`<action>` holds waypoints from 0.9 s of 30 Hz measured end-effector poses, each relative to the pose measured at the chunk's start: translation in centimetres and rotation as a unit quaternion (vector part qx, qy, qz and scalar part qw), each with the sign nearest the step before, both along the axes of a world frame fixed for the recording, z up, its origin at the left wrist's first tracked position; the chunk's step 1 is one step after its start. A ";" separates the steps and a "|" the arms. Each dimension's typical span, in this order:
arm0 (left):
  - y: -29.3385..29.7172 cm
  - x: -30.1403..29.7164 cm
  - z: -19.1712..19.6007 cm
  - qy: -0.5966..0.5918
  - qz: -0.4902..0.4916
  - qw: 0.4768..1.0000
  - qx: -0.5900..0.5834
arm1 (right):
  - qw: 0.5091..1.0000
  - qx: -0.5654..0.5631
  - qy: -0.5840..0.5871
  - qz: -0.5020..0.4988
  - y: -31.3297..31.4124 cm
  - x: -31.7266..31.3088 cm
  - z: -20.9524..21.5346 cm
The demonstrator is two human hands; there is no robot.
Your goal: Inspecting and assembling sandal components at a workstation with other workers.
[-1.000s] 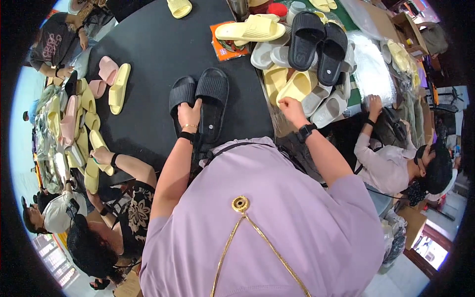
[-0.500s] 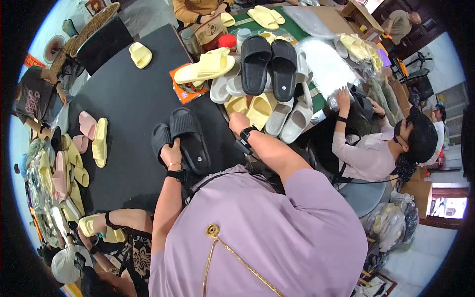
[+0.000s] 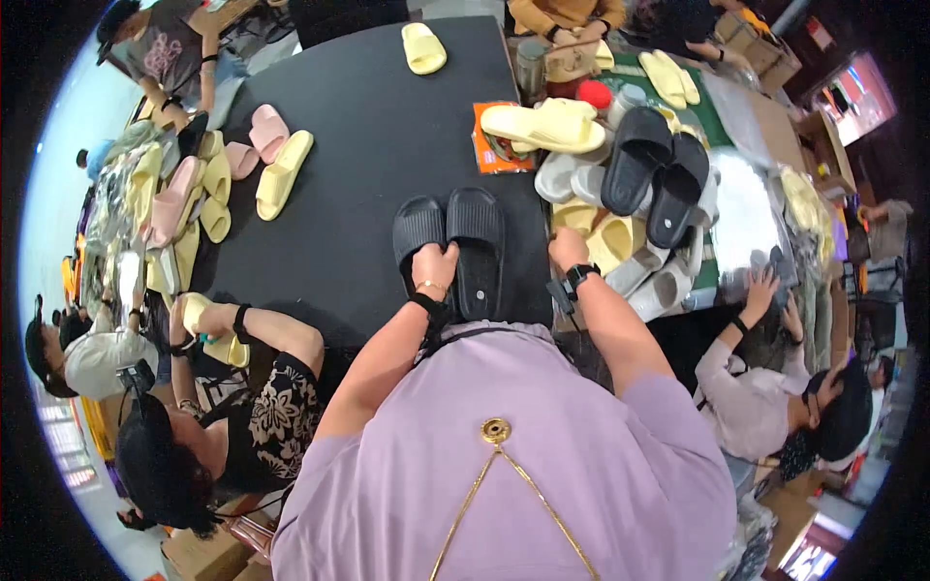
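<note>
- While your left hand [image 3: 434,266] rests on the heels of the black slide pair [image 3: 453,247], fingers curled over the near edge in a light grasp, keep both slippers flat on the black counter [image 3: 358,145], side by side and touching.
- Your right hand [image 3: 567,249] lies at the edge of the heap of yellow and grey slides [image 3: 620,261], just beside the pair; whether it is clenched on one or merely resting cannot be told, since the fingers are turned away.
- Match heels first: press them level with the left hand, then check that the toes line up too.
- Work close to your body, where the pair lies now, so the second black pair [image 3: 654,174] atop the heap is not disturbed.
- Draw from the heap by lifting, not dragging; the stack looks loose and likely to slide.
- Mind the neighbour's arm [image 3: 266,324] at your left, holding a yellow slipper [image 3: 208,329], and the other worker's hand [image 3: 760,290] at your right.
</note>
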State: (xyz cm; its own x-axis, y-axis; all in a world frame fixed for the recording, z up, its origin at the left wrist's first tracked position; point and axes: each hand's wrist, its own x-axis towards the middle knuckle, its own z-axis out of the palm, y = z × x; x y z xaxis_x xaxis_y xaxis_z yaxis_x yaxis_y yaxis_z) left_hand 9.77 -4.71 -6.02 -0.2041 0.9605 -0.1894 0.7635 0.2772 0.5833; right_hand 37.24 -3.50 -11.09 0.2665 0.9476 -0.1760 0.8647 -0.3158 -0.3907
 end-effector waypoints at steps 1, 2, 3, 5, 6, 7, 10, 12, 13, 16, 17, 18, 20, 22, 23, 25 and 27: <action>-0.3 -0.1 0.1 -0.003 0.005 1.000 -0.006 | 1.000 -0.012 0.001 -0.007 0.0 -0.2 0.2; -0.8 -0.1 0.1 -0.006 0.007 1.000 -0.012 | 1.000 -0.009 0.000 -0.010 -0.2 -0.6 0.3; -1.0 0.0 0.5 -0.010 0.006 1.000 -0.002 | 1.000 -0.025 -0.009 -0.007 -0.2 -0.6 0.3; -1.4 -0.2 1.0 -0.020 0.023 0.998 -0.050 | 0.999 -0.047 -0.014 0.000 0.1 -0.6 0.1; -1.5 -0.4 1.0 -0.015 0.014 0.998 -0.058 | 0.998 -0.055 -0.010 0.005 0.1 -0.8 0.3; -1.6 -0.5 0.9 -0.017 0.021 0.999 -0.048 | 0.999 -0.043 -0.012 0.021 0.0 -0.8 0.5; -1.6 -0.8 0.5 -0.023 0.026 0.999 -0.026 | 0.999 -0.034 0.008 -0.005 0.1 -1.2 0.9; -1.7 -1.1 0.4 -0.027 0.011 0.999 -0.016 | 0.999 -0.030 -0.001 -0.015 0.0 -1.4 1.2; -1.7 -1.2 0.2 -0.038 0.005 0.999 -0.010 | 0.999 -0.029 -0.007 -0.020 0.0 -1.4 1.4; -1.7 -2.1 -0.3 -0.052 -0.037 0.998 -0.006 | 0.997 0.015 0.046 -0.060 -0.1 -1.5 2.1; -1.7 -2.6 -0.8 -0.028 -0.075 0.997 0.009 | 0.995 0.039 0.074 -0.061 -0.5 -1.3 2.4; -1.9 -3.1 -0.8 -0.027 -0.075 0.997 0.005 | 0.995 0.035 0.075 -0.061 -0.8 -1.7 3.1; -2.2 -3.4 0.0 -0.103 -0.092 0.990 0.009 | 0.992 0.055 0.111 -0.017 -1.1 -2.5 4.8; -2.9 -3.2 1.5 -0.155 -0.087 0.984 -0.026 | 0.989 0.067 0.130 0.021 -1.8 -3.6 5.9; -3.0 -2.9 2.5 -0.224 -0.094 0.968 -0.060 | 0.980 0.106 0.146 0.082 -2.2 -4.2 6.5; -3.2 -2.1 4.5 -0.313 -0.104 0.939 -0.099 | 0.955 0.146 0.185 0.182 -2.8 -5.8 8.3; -2.9 -1.0 6.3 -0.355 -0.092 0.922 -0.124 | 0.947 0.145 0.185 0.219 -3.1 -7.3 9.1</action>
State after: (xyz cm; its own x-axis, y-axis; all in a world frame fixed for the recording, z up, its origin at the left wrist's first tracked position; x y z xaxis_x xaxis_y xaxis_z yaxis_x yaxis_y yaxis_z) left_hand 8.72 -7.60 0.32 0.2178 0.8760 -0.4303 0.2615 0.3724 0.8905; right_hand 29.90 -6.58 -1.95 -0.1924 0.9759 0.1033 0.6745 0.2080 -0.7084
